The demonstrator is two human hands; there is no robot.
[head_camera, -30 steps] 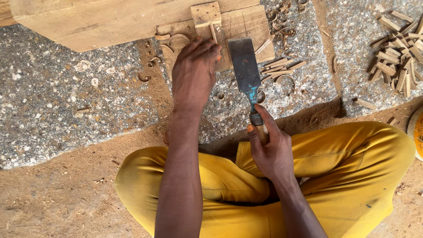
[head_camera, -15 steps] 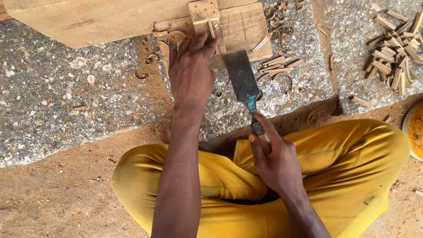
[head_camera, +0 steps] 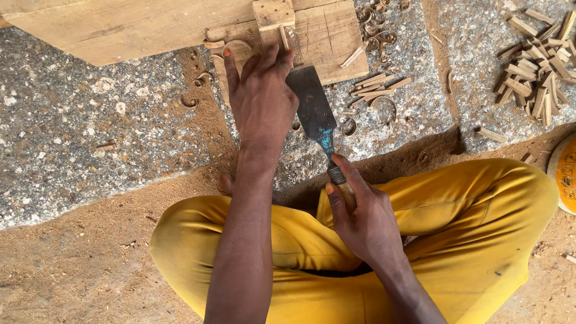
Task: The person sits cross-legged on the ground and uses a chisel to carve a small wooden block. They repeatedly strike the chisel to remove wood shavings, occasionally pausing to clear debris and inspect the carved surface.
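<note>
Right hand (head_camera: pixel 360 219) gripped chisel (head_camera: pixel 315 111) handle, blade pointing away toward block (head_camera: pixel 273 18); left hand (head_camera: pixel 261 99) pressed flat, fingers spread, beside blade.

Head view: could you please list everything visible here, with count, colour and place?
Chisel: one, dark wide blade, bluish neck, wooden handle; blade lies beside the left hand, edge towards the wood.
Wood block: one, pale; top centre, on the board.
Board: one, light brown; across the top.
Offcuts: a pile, pale wood; top right.
Shavings: several curls, tan; around the board's end.
Stone slab: grey speckled; under the board.
Sawdust ground: brown; foreground.
Round object: one, yellow and white; right edge, mostly cut off.
Trousers: yellow; legs crossed, bottom.
Left hand: flat on the wood.
Right hand: gripping the chisel handle.
</note>
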